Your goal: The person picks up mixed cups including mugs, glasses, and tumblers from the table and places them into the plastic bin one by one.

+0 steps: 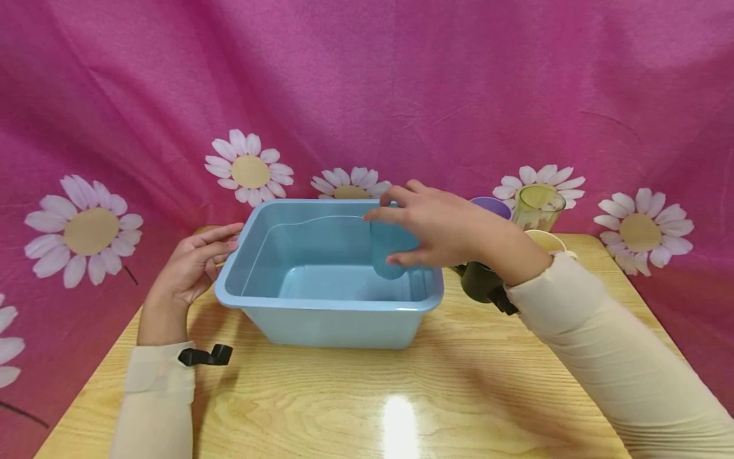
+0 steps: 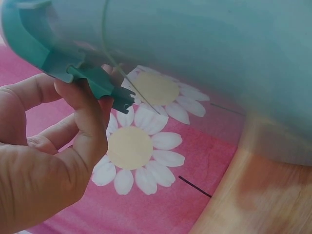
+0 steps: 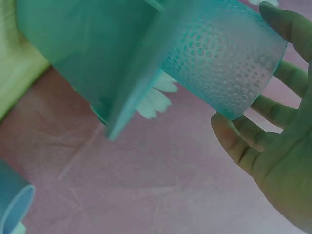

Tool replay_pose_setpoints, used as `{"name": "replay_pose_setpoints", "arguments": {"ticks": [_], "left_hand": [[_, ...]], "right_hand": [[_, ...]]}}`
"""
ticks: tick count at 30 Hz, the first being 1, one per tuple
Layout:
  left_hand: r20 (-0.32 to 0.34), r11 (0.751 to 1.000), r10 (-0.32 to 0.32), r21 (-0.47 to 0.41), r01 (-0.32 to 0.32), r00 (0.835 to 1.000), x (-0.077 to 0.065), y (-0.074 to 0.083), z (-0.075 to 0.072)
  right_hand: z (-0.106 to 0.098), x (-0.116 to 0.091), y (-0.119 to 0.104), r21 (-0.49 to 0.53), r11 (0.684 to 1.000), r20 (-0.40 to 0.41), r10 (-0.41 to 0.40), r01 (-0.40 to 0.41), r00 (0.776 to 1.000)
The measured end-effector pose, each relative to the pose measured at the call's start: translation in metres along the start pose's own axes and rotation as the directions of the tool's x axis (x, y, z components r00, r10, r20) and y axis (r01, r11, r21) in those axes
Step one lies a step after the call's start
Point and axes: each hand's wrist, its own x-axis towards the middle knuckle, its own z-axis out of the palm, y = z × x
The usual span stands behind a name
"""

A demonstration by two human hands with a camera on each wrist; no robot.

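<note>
A light blue plastic basin stands on the wooden table. At its left end my left hand holds the rim; in the left wrist view its thumb and fingers are around the handle. My right hand grips a translucent blue-green tumbler by its top, over the right part of the basin. The tumbler's bumpy sides show in the right wrist view, where the lower part overlaps the basin's rim. My right forearm hides part of the cups to the right.
Right of the basin are a purple cup, a green transparent glass, a cream mug and a dark cup. A pink flowered cloth hangs behind the wooden table.
</note>
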Motion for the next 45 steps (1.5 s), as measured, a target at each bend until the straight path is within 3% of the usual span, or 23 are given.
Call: {"name": "replay_pose_setpoints", "arguments": {"ticks": [14,25,45], "left_hand": [[-0.006,1.000,0.000,0.012,0.000,1.000,0.001,0.000,0.001],[-0.007,1.000,-0.004,0.012,0.004,1.000,0.002,0.001,0.000],[0.019,1.000,0.004,-0.026,-0.003,1.000,0.000,-0.002,-0.003]], "right_hand": [[0.043,0.017,0.004,0.038,0.998,0.102,-0.052,0.049,0.993],[0.057,0.023,0.000,0.065,0.995,0.189,-0.087,0.076,0.978],[0.069,0.026,-0.007,0.117,0.993,0.291,-0.061,0.028,0.955]]}}
